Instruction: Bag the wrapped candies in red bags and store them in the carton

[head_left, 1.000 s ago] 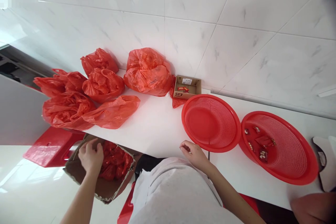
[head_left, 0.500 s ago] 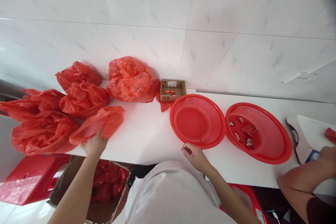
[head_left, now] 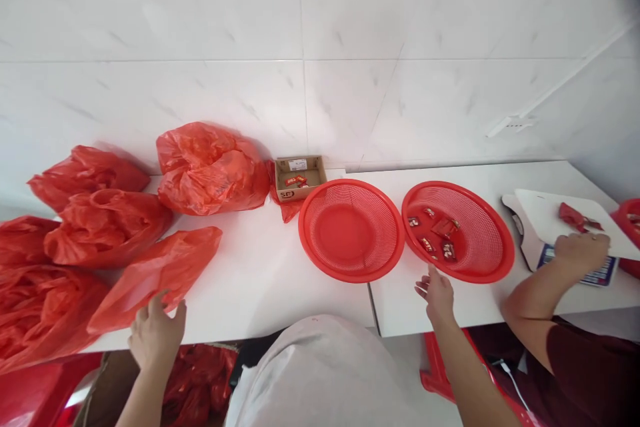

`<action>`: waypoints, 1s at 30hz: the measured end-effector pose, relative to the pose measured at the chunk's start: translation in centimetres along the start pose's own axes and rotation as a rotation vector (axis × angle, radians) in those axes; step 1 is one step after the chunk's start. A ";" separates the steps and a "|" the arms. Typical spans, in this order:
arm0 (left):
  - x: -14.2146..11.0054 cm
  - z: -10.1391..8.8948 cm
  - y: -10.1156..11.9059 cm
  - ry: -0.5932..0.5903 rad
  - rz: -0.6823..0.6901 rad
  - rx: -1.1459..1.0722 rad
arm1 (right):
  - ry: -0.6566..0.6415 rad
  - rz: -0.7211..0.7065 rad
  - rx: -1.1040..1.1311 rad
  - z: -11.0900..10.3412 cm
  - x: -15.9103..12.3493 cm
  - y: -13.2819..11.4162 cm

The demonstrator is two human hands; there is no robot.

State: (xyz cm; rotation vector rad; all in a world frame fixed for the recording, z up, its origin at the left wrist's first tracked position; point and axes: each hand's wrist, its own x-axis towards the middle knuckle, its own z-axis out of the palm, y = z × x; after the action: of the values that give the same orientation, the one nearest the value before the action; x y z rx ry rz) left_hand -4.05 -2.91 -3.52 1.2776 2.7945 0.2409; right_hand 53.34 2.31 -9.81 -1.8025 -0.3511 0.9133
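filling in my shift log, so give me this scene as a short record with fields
left hand: open, at the loose red bag, contact unclear
right hand: open, by the near rim of the right basket
left basket: red, mesh sides
right basket: wrapped pieces inside
box: red packets inside
scale: red pouch on top, co-worker's hand nearby

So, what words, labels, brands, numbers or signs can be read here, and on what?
"SF": front of the small cardboard box.
Too small or blurred to read:
its white label
red packets inside it
wrapped pieces in the right basket
blue panel at far right
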 end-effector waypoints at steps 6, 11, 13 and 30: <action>-1.9 2.8 8.7 -0.398 0.013 -0.640 | 0.097 0.251 0.307 -1.0 5.7 -1.9; -2.9 3.8 16.8 -0.827 -0.018 -0.912 | 0.218 0.203 0.493 -1.6 7.2 -4.8; -3.2 3.7 19.4 -0.969 -0.037 -0.985 | 0.225 0.146 0.551 -2.4 6.6 -5.7; -7.6 6.3 24.9 -1.307 0.145 -1.067 | -0.552 0.212 0.385 5.7 -11.0 -8.2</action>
State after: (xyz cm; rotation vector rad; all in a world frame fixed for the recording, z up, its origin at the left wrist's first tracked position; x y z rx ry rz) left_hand 20.31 8.12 -5.69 0.7998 1.1425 0.5322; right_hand 43.32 2.80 1.15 -1.2302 -0.3023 1.5199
